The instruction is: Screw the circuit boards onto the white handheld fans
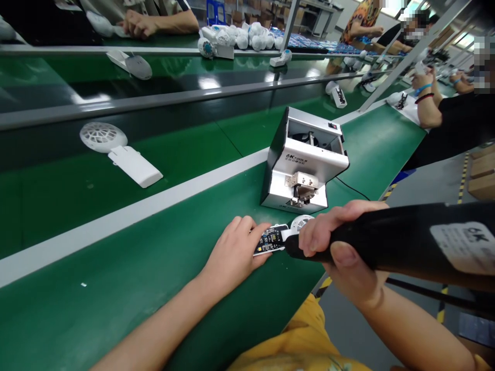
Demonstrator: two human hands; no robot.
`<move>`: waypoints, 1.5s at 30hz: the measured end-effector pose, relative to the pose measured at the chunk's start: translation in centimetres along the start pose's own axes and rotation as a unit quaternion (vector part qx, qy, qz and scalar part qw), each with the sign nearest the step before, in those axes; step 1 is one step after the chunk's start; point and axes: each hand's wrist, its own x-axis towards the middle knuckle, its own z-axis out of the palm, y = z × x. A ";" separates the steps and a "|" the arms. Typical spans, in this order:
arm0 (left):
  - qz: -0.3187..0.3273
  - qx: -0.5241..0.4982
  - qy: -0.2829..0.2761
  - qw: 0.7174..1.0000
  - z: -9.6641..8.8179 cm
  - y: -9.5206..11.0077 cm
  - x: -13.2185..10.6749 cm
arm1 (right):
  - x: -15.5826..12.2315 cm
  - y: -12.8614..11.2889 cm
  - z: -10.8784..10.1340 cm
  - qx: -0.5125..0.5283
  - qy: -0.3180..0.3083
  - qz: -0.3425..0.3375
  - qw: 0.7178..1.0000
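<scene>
Head view: the left hand (235, 242) grips 1 fan (271, 239), circuit board exposed, at lower center on the worktop (154, 268). The right hand (340, 237) grips the driver (398, 234), nose at the fan. Feeder (309, 165): right of center.

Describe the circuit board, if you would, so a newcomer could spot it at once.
On the green bench, find the silver machine. In front of it, the left hand holds the board by one end. Its dark face, dotted with small parts, sets it apart from the white grille beside it.
</scene>
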 end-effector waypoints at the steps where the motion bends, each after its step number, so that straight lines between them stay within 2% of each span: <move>1: 0.000 0.001 -0.003 1.000 -0.1 0.0 0.0 | 0.0 0.1 0.2 0.023 -0.006 -0.008 1.000; 4: -0.004 0.002 -0.007 1.000 0.0 0.2 0.2 | 0.1 0.5 0.7 0.053 -0.017 -0.022 0.998; 8: -0.009 0.001 -0.008 1.000 0.0 0.4 0.2 | -0.3 1.2 0.5 0.033 -0.039 -0.034 0.998; 11: -0.001 -0.009 -0.006 1.000 -0.8 -0.5 -0.4 | 0.1 1.0 -0.1 -0.001 -0.046 -0.036 0.998; 13: -0.007 -0.022 -0.011 1.000 -1.6 -1.6 -1.0 | 1.3 0.0 -0.5 0.001 -0.007 -0.048 0.999; 16: -0.031 -0.034 -0.038 0.998 -2.4 -2.8 -1.2 | 4.3 -1.6 -0.7 0.036 0.114 -0.112 0.987; 18: -0.021 -0.039 -0.035 0.998 -2.2 -2.8 -0.8 | 6.3 -1.9 -0.6 0.026 0.185 -0.146 0.972; 20: 0.003 -0.045 -0.014 0.999 -1.5 -2.3 -0.1 | 7.6 -1.4 -0.6 0.006 0.199 -0.163 0.966; 23: 0.025 -0.054 -0.004 0.998 -0.5 -1.4 0.9 | 8.2 -0.1 -0.7 -0.003 0.184 -0.151 0.971; 26: 0.020 -0.067 -0.001 0.998 -0.1 -1.1 1.3 | 7.3 0.1 -0.7 -0.015 0.169 -0.117 0.979; 30: 0.009 -0.077 0.000 0.997 -0.3 -1.1 1.3 | 5.3 -0.3 0.3 -0.002 0.093 -0.067 0.993; 34: 0.012 -0.081 0.012 0.997 -0.3 -1.0 1.3 | 4.0 1.4 1.9 0.045 0.040 -0.045 0.997; 39: 0.023 -0.068 0.027 0.997 0.1 -1.1 1.3 | 3.8 3.7 2.9 0.006 0.055 -0.067 0.996; 45: 0.018 -0.065 0.025 0.997 0.4 -1.1 1.3 | 4.3 4.0 3.7 0.037 0.057 -0.043 0.997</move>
